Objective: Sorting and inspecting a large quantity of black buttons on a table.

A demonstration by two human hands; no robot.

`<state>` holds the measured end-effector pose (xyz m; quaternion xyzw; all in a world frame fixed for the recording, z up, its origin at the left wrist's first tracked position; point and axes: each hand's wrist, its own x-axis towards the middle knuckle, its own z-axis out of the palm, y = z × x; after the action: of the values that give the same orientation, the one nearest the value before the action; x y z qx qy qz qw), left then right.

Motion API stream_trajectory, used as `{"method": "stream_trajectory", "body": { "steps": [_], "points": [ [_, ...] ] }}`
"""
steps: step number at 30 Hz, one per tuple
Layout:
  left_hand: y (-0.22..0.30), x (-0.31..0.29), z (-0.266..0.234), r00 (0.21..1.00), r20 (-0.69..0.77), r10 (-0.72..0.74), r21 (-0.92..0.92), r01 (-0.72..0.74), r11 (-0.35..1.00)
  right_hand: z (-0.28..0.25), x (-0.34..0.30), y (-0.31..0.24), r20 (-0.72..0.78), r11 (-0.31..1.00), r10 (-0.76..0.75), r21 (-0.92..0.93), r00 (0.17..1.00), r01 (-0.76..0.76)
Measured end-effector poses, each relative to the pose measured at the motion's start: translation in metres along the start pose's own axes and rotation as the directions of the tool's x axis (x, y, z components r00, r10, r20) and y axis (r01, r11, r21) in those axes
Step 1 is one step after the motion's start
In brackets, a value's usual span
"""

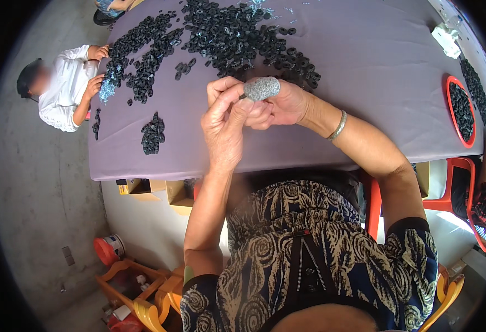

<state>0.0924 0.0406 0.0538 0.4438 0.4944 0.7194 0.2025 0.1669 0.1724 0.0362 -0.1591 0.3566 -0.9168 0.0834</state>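
Note:
My left hand (224,119) and my right hand (288,104) meet above the near part of the table, fingertips touching. Both are closed in a pinch. A small dark bit shows at the left fingertips, but what they grip is mostly hidden and too small to name. A grey speckled finger cover (263,88) sits over a finger that seems to be my right index. Just beyond my hands spreads a large pile of small black oval pieces (226,41). A smaller cluster of black pieces (153,134) lies left of my left hand.
A purple-grey cloth (331,61) covers the table. At the left edge, a person in white (68,83) handles light blue bits (108,90). A red-rimmed basket (450,102) of black pieces stands at right, near a white box (446,40). Red chair (448,191) below.

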Motion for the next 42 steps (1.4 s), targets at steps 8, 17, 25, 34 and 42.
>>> {"method": "stream_trajectory", "body": {
  "steps": [8, 17, 25, 34, 42],
  "points": [
    [0.001, -0.009, -0.014, 0.998, -0.051, 0.036, 0.185, -0.026, 0.982, 0.002, 0.007, 0.007, 0.026, 0.995, 0.017, 0.093, 1.000, -0.019],
    [-0.017, -0.012, -0.092, 0.959, -0.273, -0.078, 0.530, 0.218, 0.820, -0.011, -0.007, -0.050, -0.399, 0.272, -0.574, -0.917, 0.715, -0.293],
    [-0.027, -0.011, -0.119, 0.995, -0.102, -0.008, 0.922, 0.098, 0.374, -0.018, -0.011, -0.015, -0.021, -0.405, -0.331, -0.900, 0.943, -0.162],
    [-0.027, 0.001, -0.092, 0.982, -0.103, 0.156, 0.909, 0.029, 0.415, -0.006, -0.005, 0.000, -0.136, -0.480, -0.219, -0.847, 0.966, -0.227],
    [-0.043, -0.005, -0.044, 0.988, -0.140, -0.071, 0.499, 0.133, 0.856, -0.021, -0.004, 0.005, 0.018, -0.407, -0.361, -0.903, 0.932, -0.140]
  ]
}}
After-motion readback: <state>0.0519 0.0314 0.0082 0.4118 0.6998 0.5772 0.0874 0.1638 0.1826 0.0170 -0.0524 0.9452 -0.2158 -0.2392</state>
